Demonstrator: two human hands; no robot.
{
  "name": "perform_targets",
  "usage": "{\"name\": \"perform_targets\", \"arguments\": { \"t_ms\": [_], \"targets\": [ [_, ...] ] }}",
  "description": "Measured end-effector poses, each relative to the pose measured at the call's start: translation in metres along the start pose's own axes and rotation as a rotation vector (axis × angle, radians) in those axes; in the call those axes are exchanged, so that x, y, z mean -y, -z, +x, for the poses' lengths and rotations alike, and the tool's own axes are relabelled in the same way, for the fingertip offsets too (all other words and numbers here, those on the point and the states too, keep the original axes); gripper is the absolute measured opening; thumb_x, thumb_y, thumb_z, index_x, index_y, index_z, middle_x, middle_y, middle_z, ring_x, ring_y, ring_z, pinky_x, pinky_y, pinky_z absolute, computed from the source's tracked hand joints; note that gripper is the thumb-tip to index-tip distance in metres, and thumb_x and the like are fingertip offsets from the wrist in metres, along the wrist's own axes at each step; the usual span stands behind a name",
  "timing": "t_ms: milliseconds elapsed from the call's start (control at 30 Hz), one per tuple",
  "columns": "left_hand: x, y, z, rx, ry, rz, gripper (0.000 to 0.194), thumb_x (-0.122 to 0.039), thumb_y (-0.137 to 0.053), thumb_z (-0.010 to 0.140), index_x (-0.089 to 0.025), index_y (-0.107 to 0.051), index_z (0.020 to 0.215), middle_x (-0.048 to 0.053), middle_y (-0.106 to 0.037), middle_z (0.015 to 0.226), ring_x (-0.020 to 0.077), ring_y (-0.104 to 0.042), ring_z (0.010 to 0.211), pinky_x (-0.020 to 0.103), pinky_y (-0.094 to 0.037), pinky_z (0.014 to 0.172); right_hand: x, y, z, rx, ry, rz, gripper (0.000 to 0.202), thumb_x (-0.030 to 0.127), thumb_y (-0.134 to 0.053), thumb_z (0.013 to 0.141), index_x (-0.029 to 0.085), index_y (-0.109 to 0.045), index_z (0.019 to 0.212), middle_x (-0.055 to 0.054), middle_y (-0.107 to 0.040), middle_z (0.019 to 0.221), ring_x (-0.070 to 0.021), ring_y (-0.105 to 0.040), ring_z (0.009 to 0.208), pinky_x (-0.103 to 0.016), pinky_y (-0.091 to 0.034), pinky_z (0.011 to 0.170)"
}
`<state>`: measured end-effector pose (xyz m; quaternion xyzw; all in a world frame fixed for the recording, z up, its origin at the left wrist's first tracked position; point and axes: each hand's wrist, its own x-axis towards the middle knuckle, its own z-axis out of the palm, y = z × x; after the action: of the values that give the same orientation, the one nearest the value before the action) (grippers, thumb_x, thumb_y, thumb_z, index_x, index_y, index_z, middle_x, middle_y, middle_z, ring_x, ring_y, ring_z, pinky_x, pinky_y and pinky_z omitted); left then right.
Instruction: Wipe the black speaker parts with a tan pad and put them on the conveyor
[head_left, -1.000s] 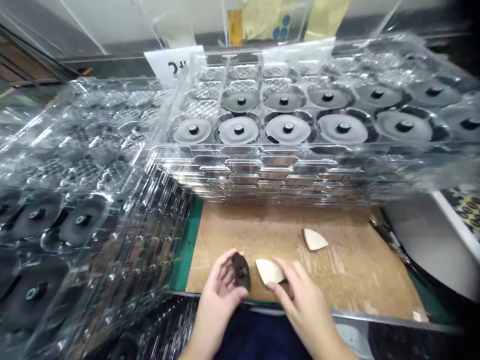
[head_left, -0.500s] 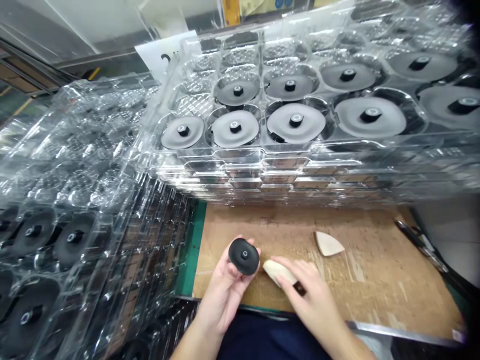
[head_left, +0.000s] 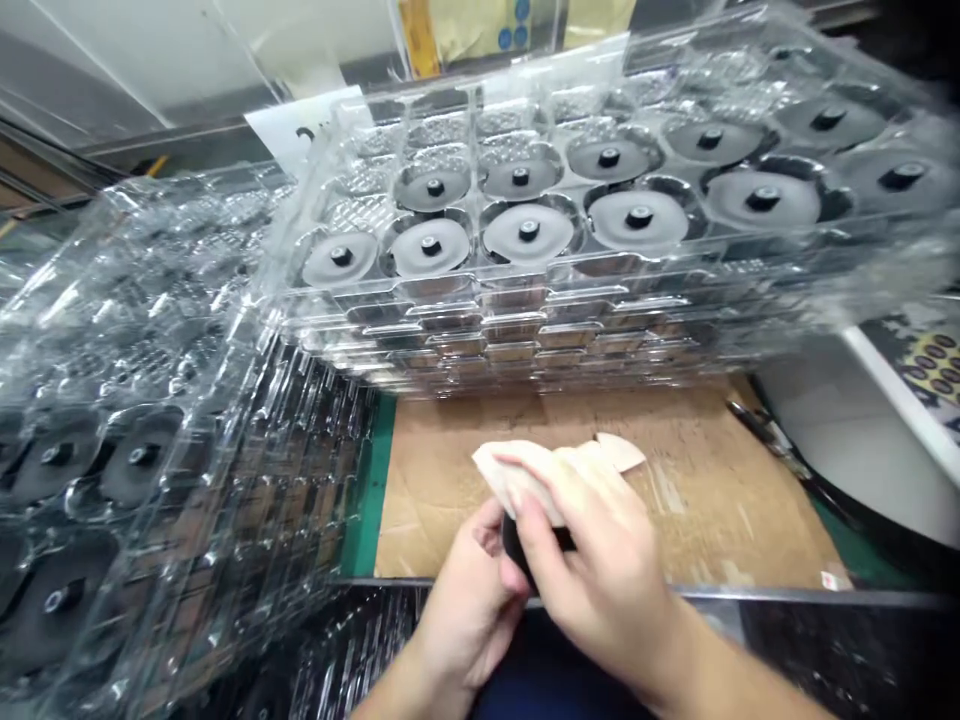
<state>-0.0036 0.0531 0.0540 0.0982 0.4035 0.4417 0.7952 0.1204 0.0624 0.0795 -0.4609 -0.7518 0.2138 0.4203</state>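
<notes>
Near the front edge of the board, my left hand (head_left: 469, 600) is closed around a black disc (head_left: 519, 552), which shows only in part behind my fingers. My right hand (head_left: 604, 545) grips an off-white pad (head_left: 502, 470) and holds it over the disc's upper side. Whether the pad presses on the disc is hidden by my right hand. Just beyond my right knuckles, a second off-white wedge-shaped piece (head_left: 621, 453) lies on the brown board (head_left: 431, 470).
A stack of clear plastic trays (head_left: 480, 325) rises behind the board, its top holding several grey-black discs (head_left: 529, 232) with centre posts. More clear trays (head_left: 172, 320) stand at the left. A dark slim tool (head_left: 757, 425) lies at the right, beside a white bin (head_left: 885, 430).
My right hand has brought the pad up and left over the disc, which was fully visible before. The disc has tilted in my left hand. The whole view has shifted slightly.
</notes>
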Motion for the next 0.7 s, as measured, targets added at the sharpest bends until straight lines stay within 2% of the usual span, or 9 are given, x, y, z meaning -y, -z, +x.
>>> {"name": "perform_targets", "arguments": {
  "t_ms": [67, 167, 300, 367, 433, 500, 567, 633, 700],
  "targets": [
    [-0.001, 0.002, -0.005, 0.007, -0.003, 0.003, 0.073, -0.037, -0.083, 0.041, -0.021, -0.061, 0.108, 0.009, -0.067, 0.1, 0.0252, -0.061, 0.093, 0.033, -0.045, 0.089, 0.004, 0.0, -0.008, -0.04, 0.066, -0.017, 0.037, 0.007, -0.05, 0.08, 0.009, -0.049, 0.117, -0.011, -0.063, 0.098, -0.0189, -0.056, 0.079, -0.035, -0.041, 0.071],
    [-0.003, 0.003, -0.012, -0.008, -0.003, -0.008, 0.067, -0.033, -0.083, 0.043, -0.024, -0.062, 0.106, 0.007, -0.066, 0.105, 0.0224, -0.063, 0.089, 0.03, -0.047, 0.084, 0.011, 0.0, -0.018, 0.014, 0.117, 0.014, 0.034, 0.007, -0.05, 0.079, 0.01, -0.051, 0.113, -0.008, -0.064, 0.081, -0.0154, -0.054, 0.066, -0.03, -0.041, 0.061],
    [-0.001, -0.007, -0.019, 0.079, -0.007, 0.03, 0.061, -0.034, -0.082, 0.044, -0.02, -0.065, 0.1, 0.007, -0.067, 0.097, 0.024, -0.06, 0.096, 0.032, -0.042, 0.091, 0.018, 0.004, -0.011, -0.028, 0.043, -0.003, 0.032, 0.008, -0.047, 0.081, 0.011, -0.052, 0.112, -0.009, -0.063, 0.091, -0.0172, -0.055, 0.075, -0.034, -0.043, 0.068],
    [-0.002, -0.011, -0.023, 0.094, -0.004, 0.035, 0.062, -0.036, -0.083, 0.041, -0.019, -0.066, 0.099, 0.007, -0.068, 0.093, 0.0243, -0.06, 0.095, 0.032, -0.042, 0.091, 0.021, 0.008, -0.011, -0.042, 0.077, -0.008, 0.034, 0.009, -0.049, 0.081, 0.011, -0.05, 0.115, -0.01, -0.063, 0.093, -0.018, -0.056, 0.078, -0.035, -0.043, 0.071],
    [-0.004, -0.01, -0.027, 0.074, 0.018, 0.011, 0.063, -0.032, -0.084, 0.039, -0.021, -0.065, 0.099, 0.006, -0.068, 0.095, 0.023, -0.062, 0.091, 0.03, -0.045, 0.087, 0.022, 0.015, -0.022, 0.017, 0.131, 0.018, 0.033, 0.009, -0.05, 0.081, 0.013, -0.052, 0.114, -0.007, -0.064, 0.085, -0.0158, -0.056, 0.073, -0.031, -0.043, 0.067],
    [-0.006, -0.008, -0.031, 0.044, 0.041, -0.015, 0.068, -0.03, -0.085, 0.036, -0.023, -0.065, 0.1, 0.005, -0.068, 0.1, 0.0218, -0.063, 0.088, 0.028, -0.047, 0.083, 0.021, 0.025, -0.038, 0.075, 0.091, 0.004, 0.028, 0.01, -0.049, 0.082, 0.017, -0.053, 0.109, -0.003, -0.063, 0.079, -0.0137, -0.055, 0.066, -0.028, -0.042, 0.063],
    [-0.006, -0.01, -0.033, 0.043, 0.067, -0.019, 0.071, -0.028, -0.086, 0.031, -0.023, -0.066, 0.099, 0.005, -0.068, 0.098, 0.0195, -0.063, 0.087, 0.025, -0.047, 0.08, 0.021, 0.036, -0.048, 0.093, -0.032, -0.067, 0.027, 0.011, -0.047, 0.084, 0.018, -0.053, 0.109, -0.004, -0.063, 0.08, -0.0135, -0.054, 0.065, -0.029, -0.041, 0.062],
    [-0.004, -0.016, -0.035, 0.058, 0.096, -0.009, 0.058, -0.026, -0.085, 0.038, -0.02, -0.068, 0.093, 0.003, -0.069, 0.09, 0.0167, -0.063, 0.083, 0.022, -0.047, 0.077, 0.023, 0.045, -0.044, 0.097, -0.083, -0.149, 0.03, 0.013, -0.047, 0.085, 0.018, -0.052, 0.115, -0.005, -0.062, 0.083, -0.0154, -0.054, 0.069, -0.032, -0.04, 0.064],
    [-0.001, -0.025, -0.036, 0.072, 0.11, -0.003, 0.034, -0.025, -0.08, 0.053, -0.017, -0.069, 0.083, 0.004, -0.069, 0.08, 0.0182, -0.063, 0.081, 0.026, -0.048, 0.076, 0.025, 0.051, -0.031, 0.131, 0.076, -0.147, 0.031, 0.02, -0.044, 0.088, 0.022, -0.051, 0.118, -0.004, -0.062, 0.077, -0.0156, -0.052, 0.065, -0.033, -0.038, 0.062]
  ]
}}
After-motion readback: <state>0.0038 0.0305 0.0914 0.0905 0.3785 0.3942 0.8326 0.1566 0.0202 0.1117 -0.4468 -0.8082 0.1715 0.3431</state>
